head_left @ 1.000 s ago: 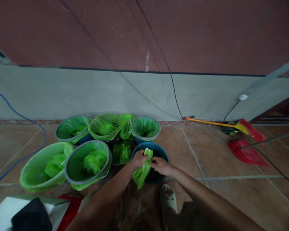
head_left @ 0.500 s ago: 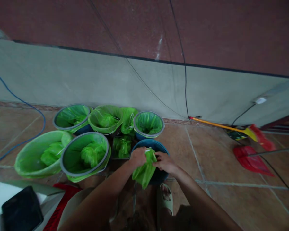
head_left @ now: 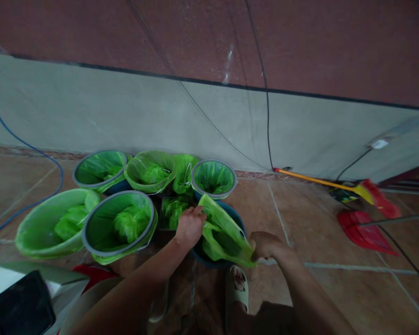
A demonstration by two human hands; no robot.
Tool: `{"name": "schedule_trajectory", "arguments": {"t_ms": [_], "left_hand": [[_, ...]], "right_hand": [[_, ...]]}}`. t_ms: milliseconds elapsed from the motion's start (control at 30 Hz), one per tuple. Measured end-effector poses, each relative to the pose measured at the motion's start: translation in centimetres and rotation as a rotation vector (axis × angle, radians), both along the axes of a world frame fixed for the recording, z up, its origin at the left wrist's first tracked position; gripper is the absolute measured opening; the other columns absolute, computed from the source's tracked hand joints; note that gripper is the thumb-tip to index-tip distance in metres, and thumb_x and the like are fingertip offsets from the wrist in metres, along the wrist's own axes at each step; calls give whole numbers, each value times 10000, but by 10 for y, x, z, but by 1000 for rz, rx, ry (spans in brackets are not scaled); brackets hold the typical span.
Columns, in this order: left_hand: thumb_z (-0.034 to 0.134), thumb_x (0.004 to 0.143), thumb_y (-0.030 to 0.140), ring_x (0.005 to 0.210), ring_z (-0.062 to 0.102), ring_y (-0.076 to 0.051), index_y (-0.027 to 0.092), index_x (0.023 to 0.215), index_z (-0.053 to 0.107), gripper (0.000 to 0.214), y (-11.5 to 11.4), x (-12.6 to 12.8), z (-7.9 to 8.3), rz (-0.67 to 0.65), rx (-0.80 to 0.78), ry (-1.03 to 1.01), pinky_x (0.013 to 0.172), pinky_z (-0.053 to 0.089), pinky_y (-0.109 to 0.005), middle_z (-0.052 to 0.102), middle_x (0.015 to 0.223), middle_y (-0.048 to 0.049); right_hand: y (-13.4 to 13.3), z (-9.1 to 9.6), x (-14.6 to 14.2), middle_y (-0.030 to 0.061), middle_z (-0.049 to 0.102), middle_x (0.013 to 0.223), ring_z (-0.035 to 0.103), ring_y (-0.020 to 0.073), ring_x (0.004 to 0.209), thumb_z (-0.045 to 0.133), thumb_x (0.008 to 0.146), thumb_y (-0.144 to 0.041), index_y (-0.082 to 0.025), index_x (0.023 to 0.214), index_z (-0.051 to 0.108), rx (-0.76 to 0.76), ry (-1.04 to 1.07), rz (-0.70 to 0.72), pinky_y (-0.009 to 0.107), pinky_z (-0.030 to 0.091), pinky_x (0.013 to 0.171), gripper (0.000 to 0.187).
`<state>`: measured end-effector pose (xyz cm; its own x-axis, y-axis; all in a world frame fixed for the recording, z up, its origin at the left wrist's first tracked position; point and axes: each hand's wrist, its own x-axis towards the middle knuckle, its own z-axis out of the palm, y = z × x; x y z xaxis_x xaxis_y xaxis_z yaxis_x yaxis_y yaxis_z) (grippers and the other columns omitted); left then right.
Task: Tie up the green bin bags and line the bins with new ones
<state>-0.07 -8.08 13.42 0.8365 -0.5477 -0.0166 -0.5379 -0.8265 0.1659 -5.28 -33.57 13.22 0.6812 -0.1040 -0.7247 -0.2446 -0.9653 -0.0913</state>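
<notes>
A green plastic bag (head_left: pixel 225 232) is stretched between my two hands, its mouth pulled partly apart. My left hand (head_left: pixel 190 226) grips the bag's left edge, fingers closed. At the opposite edge, my right hand (head_left: pixel 265 245) is closed on the bag. Below the bag stands a dark blue bin (head_left: pixel 238 215), largely covered by it. Just behind is a bin with a grey rim (head_left: pixel 214 162), lined with green plastic. Left of my left hand sits a small dark container with crumpled green bag (head_left: pixel 174 211) in it.
Several green-lined bins, including a grey-rimmed bin (head_left: pixel 85 237) and an oval bin (head_left: pixel 21 242), stand at left. A phone (head_left: pixel 24 304) lies on a white box (head_left: pixel 64 284). A broom (head_left: pixel 310 178), red dustpan (head_left: pixel 361 232) and blue cable (head_left: pixel 61 179) are on the tiled floor.
My hands have moved apart, the right one further right. The bunched green bag has been spread open between them, over the blue bin. The view has shifted slightly.
</notes>
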Motion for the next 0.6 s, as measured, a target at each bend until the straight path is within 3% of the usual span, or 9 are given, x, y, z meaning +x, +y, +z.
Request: {"name": "schedule_trajectory", "arguments": {"t_ms": [167, 267, 333, 467, 600], "left_hand": [[454, 833, 57, 907, 645, -173, 145, 892, 648, 221, -7, -16, -10, -88, 30, 244, 815, 532, -287, 649, 1097, -70], [439, 808, 8, 1021, 630, -160, 136, 883, 635, 246, -6, -15, -11, -95, -50, 272, 907, 506, -258, 628, 1170, -83], [431, 803, -7, 1086, 610, -154, 139, 871, 641, 265, -6, -13, -10, -106, -86, 291, 948, 482, -234, 621, 1206, -88], [404, 826, 2, 1160, 585, -194, 137, 922, 684, 325, 0, -10, -12, -2, 60, 298, 985, 464, -271, 607, 1269, -126], [431, 819, 15, 1352, 385, -343, 81, 1040, 686, 344, 15, -6, -14, 169, 258, 241, 1086, 323, -511, 437, 1443, -218]], "right_hand": [[38, -28, 12, 191, 677, 1130, 639, 305, 1067, 608, 810, -339, -115, 1273, 549, -37, -287, -46, 363, 488, 855, 518], [59, -51, 15, 210, 654, 1168, 622, 287, 1108, 594, 839, -314, -84, 1323, 486, 42, -294, -43, 344, 463, 915, 546], [65, -60, 16, 201, 664, 1147, 632, 268, 1090, 587, 840, -263, -85, 1267, 534, 74, -275, -42, 318, 468, 897, 465], [49, -51, 25, 140, 704, 1054, 658, 246, 1019, 502, 869, -230, -148, 1055, 668, 43, -308, -92, 296, 480, 823, 262], [11, -30, 28, 161, 707, 1021, 660, 272, 993, 476, 852, -198, -158, 1008, 704, -76, -371, -167, 326, 489, 770, 279]]}}
